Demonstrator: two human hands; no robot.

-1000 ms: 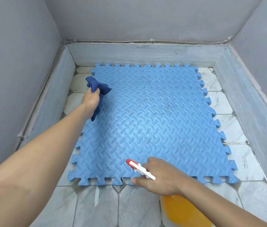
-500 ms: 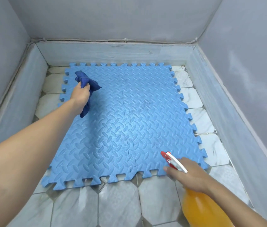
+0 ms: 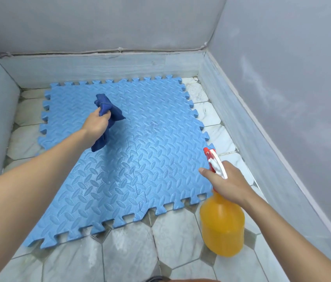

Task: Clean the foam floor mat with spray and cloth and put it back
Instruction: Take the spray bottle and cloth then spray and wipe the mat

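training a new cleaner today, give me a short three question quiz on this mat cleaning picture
1. True or false: the left hand grips a dark blue cloth over the foam mat.
2. What does the right hand hold? A) a brush B) a spray bottle C) a sponge
3. Fill in: the liquid in the spray bottle is ____ in colour.

Key: 1 true; 2 B; 3 orange.
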